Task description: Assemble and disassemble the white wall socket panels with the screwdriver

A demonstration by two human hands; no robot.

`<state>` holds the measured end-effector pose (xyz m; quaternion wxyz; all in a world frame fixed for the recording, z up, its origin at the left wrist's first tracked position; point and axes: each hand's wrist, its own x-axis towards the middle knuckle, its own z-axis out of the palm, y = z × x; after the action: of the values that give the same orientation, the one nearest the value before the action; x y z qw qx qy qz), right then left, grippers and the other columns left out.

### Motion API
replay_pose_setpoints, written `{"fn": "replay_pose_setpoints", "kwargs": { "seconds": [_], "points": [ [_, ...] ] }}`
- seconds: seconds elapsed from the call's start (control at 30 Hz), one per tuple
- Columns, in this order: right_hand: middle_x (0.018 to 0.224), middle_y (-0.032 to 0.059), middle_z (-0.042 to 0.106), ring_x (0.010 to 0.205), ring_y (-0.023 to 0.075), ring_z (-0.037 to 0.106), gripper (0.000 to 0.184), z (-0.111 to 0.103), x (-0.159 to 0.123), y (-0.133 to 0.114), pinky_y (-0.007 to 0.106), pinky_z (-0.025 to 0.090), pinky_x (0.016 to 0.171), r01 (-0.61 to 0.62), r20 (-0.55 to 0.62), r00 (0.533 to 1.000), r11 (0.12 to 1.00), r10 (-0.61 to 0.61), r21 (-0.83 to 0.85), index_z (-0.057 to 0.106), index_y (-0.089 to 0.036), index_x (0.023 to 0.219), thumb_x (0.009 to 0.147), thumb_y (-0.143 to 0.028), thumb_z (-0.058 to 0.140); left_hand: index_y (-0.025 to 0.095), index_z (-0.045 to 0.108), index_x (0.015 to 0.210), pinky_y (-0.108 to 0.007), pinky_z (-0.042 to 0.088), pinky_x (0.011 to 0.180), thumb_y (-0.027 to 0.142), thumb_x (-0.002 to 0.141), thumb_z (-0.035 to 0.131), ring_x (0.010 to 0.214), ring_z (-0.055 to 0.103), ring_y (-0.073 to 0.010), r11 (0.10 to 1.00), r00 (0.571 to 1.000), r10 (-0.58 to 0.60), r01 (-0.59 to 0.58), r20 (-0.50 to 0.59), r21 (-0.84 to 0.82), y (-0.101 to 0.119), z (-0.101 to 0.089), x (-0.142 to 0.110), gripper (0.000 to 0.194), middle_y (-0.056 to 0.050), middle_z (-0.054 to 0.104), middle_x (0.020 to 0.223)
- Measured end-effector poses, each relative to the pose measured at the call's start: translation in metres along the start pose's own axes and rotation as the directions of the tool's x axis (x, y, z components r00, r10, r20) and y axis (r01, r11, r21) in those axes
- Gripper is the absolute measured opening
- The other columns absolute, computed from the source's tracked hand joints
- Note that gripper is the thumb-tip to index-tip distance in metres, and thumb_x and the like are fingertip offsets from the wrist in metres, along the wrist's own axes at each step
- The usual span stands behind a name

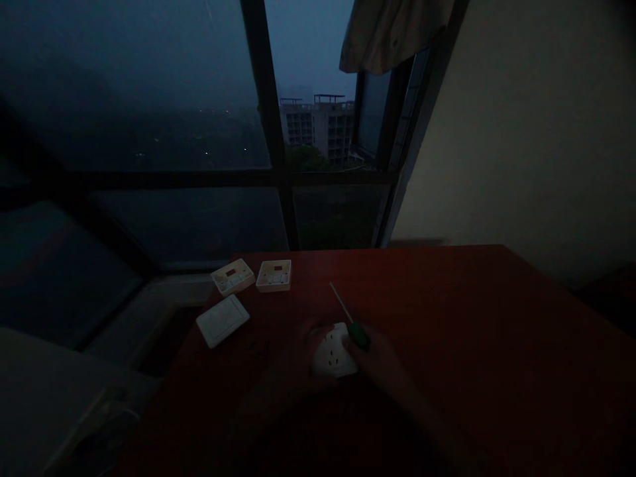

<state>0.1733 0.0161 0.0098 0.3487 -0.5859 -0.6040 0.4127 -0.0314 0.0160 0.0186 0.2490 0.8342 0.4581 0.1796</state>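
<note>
Low in the middle of the dim view, a white wall socket [332, 358] with dark slots faces up between my hands. My left hand [301, 351] wraps round its left side, fingers closed on the edge. Over at its right edge, my right hand [377, 358] is closed on a screwdriver [358, 336] with a green handle, and its fingers also touch the socket. The screwdriver's shaft points away, up and to the left, clear of the socket. Darkness hides most of the fingers' detail.
Two open white socket back boxes [274, 277] stand at the far left of the red-brown table [447, 318]. Nearer lies a white rectangular plate [222, 320]. Some small dark bits [258, 346] rest beside it, too dim to name. Windows [173, 218] and a wall [521, 132] border the table.
</note>
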Motion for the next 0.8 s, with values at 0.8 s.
{"fn": "replay_pose_setpoints", "kwargs": {
  "seconds": [0.8],
  "points": [
    [0.066, -0.0013, 0.06, 0.049, 0.0114, 0.054, 0.039, -0.014, -0.009, 0.021, 0.021, 0.042, 0.043, -0.163, 0.085, 0.985, 0.973, 0.151, 0.163, 0.058, -0.017, 0.1, 0.08, -0.049, 0.05, 0.027, 0.03, 0.14, -0.048, 0.034, 0.105, 0.034, 0.07, 0.071, 0.129, 0.034, -0.031, 0.999, 0.999, 0.023, -0.023, -0.022, 0.025, 0.008, 0.012, -0.003, 0.082, -0.009, 0.033, 0.144]
  ]
}}
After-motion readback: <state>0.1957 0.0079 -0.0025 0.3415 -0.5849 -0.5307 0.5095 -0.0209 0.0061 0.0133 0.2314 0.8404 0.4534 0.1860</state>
